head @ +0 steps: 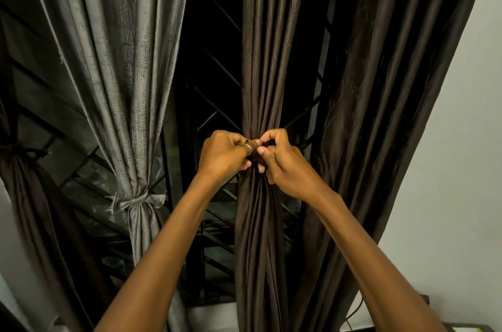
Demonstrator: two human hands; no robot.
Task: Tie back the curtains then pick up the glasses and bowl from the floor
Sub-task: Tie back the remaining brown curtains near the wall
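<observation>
At the centre of the frame my left hand and right hand meet, fingers curled, both pinching the dark tie round the gathered brown curtain; at lower left the grey curtain hangs already bound by its grey sash; the window grille shows between them.

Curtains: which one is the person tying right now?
The middle brown curtain: the left hand and right hand both pinch it at its gathered waist. The grey curtain beside it is already tied, and the right brown curtain hangs loose.
</observation>
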